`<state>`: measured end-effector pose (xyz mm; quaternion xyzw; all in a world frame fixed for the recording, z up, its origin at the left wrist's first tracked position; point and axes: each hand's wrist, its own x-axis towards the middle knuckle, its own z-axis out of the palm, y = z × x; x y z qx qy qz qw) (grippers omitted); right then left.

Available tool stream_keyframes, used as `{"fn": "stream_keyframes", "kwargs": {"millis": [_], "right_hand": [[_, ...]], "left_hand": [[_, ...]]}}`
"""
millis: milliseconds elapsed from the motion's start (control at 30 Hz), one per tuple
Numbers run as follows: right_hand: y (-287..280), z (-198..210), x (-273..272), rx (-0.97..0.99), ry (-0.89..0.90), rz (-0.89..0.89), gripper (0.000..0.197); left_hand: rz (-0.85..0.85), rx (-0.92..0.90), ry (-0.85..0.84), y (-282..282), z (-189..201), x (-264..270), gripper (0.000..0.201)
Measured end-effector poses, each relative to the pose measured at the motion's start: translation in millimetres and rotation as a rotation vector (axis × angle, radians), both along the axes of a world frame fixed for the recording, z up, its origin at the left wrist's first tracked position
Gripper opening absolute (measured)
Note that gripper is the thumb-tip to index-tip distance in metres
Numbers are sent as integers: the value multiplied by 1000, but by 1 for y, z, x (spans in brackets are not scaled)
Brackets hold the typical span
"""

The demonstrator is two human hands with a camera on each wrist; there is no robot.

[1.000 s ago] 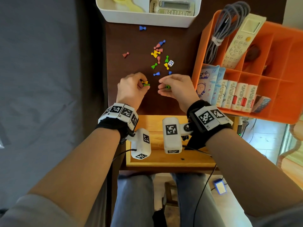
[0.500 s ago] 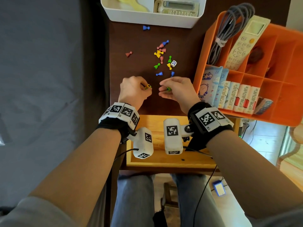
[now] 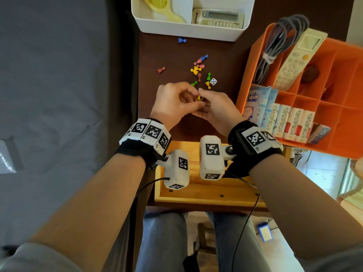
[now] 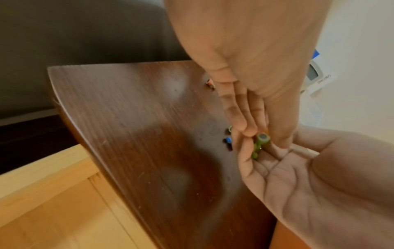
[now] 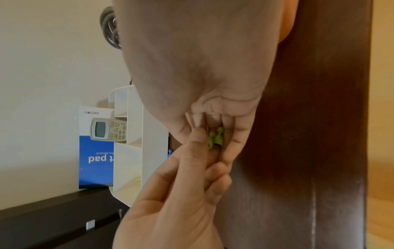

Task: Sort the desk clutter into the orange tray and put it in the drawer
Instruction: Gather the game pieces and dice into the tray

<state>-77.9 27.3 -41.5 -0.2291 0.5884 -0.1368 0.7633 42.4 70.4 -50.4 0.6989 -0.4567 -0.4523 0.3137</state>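
Small game pawns (image 3: 196, 70) and a white die (image 3: 213, 81) lie scattered on the dark wooden desk (image 3: 153, 55). The orange tray (image 3: 243, 75) sits at the right with a cable, a remote and packets in it. My hands meet near the desk's front edge. My right hand (image 3: 204, 107) is turned palm up, its curled fingers cupping green pawns (image 5: 215, 138). My left hand (image 3: 196, 96) pinches a yellow-green pawn (image 4: 262, 137) between thumb and fingers, right over the right hand's fingers. The open wooden drawer (image 3: 196, 195) lies below my wrists.
A white bin (image 3: 186, 30) with a comb and a calculator stands at the desk's back edge. One blue pawn (image 3: 181, 40) lies just before it and a red pawn (image 3: 161, 70) to the left. A grey bed borders the desk's left side.
My hands have come together: the left hand moved right with its pawn, and the right hand turned palm up under it, still holding green pawns.
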Motion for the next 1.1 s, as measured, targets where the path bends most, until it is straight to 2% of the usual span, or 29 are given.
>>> {"fn": "stream_keyframes", "kwargs": {"millis": [100,200,267,433,633,733,867,967,1033,1100], "right_hand": [[-7,0,0,-24,12,-47,22],[-14,-1,1,-39,50,-69,25],[-18,0,2,-49,66,-71,25],[-26,-1,2,-79,112,-83,25],[-31,-2,1,-88,122,-121,24],[-33,-2,1,-70,108,-135,23],[-34,-3,2,-2,94,-123,24],[-33,-2,4,23,38,-129,24],[-31,-2,4,25,-20,-157,20],[-32,-3,3,25,-65,-167,20]], "left_hand": [[106,-91,-67,-3,-5,5,26],[236,-159,-284,-5,-18,15,24],[272,-135,-379,-6,-25,21,27],[272,-7,-452,-15,-41,32,34],[279,47,-490,-27,-45,38,17],[275,49,-420,-28,-43,36,11],[262,-51,-93,-27,-26,19,11],[204,-119,69,-27,-14,5,11],[132,-153,76,-28,-12,1,12],[72,-178,14,-29,-11,-1,16]]}}
